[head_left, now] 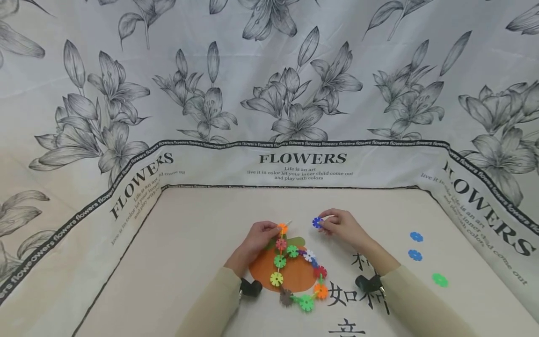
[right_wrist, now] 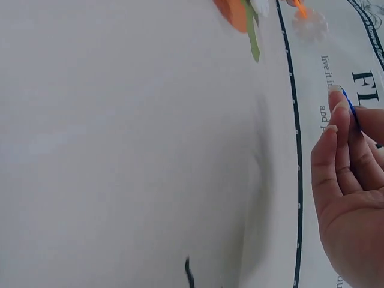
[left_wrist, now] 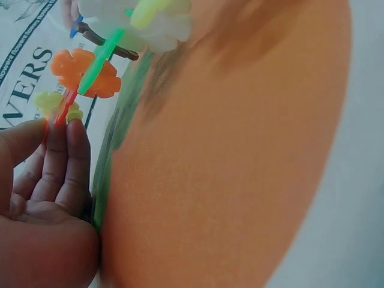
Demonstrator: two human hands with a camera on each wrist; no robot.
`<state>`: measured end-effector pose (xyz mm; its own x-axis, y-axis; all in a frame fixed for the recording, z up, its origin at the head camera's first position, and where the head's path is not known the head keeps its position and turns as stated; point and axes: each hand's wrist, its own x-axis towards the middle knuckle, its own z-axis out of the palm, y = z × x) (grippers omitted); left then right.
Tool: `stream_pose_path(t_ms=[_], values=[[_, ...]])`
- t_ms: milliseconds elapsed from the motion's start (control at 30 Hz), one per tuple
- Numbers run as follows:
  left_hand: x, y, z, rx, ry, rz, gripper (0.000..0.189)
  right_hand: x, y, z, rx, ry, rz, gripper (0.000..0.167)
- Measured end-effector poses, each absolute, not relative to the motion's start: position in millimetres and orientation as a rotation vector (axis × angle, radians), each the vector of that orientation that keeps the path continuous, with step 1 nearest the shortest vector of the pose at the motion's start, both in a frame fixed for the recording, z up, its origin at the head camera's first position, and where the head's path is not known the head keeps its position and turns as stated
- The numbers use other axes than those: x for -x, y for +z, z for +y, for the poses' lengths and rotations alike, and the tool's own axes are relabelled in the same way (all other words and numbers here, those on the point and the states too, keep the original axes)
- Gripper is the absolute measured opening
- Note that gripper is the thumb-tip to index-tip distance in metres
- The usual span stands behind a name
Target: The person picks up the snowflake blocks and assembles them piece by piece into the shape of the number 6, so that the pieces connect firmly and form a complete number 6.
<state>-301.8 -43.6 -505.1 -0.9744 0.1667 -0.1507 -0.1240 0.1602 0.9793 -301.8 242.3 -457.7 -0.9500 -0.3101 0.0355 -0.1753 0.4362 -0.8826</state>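
Note:
A chain of linked plastic snowflake discs point(head_left: 276, 279) in green, yellow, orange, red, brown and other colours hangs in a loop below my left hand point(head_left: 258, 238). That hand pinches the chain's upper end beside an orange disc point(head_left: 282, 228); in the left wrist view its thumb and fingertips grip a red disc point(left_wrist: 65, 109) seen edge-on. To the right, my right hand point(head_left: 338, 227) pinches a single dark blue snowflake disc point(head_left: 316, 222) between thumb and fingers. The blue disc point(right_wrist: 349, 105) appears edge-on in the right wrist view. A gap separates it from the chain.
Two blue discs point(head_left: 416, 237) and a green disc point(head_left: 440, 280) lie loose on the cloth at the right. Under the chain, the pale cloth point(head_left: 177, 262) bears a printed orange fruit point(head_left: 261, 269) and black characters. Flower-printed fabric point(head_left: 303, 112) rises behind and at both sides.

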Motion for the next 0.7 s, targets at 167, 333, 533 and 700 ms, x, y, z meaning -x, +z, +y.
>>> stream_pose_path(t_ms=[167,333,533,700], values=[[303,-505,-44,-0.009,1.879,2.223,0.021,310,-463,220,0.449,-1.587,2.510,0.033],[303,-505,-44,-0.008,1.867,2.240,0.024,317,-468,207,0.470,-1.615,2.479,0.031],[304,-506,-44,-0.052,1.889,2.223,0.023,321,-471,197,0.497,-1.662,2.429,0.031],[304,-506,-45,-0.070,1.919,2.197,0.022,322,-472,192,0.518,-1.680,2.402,0.031]])
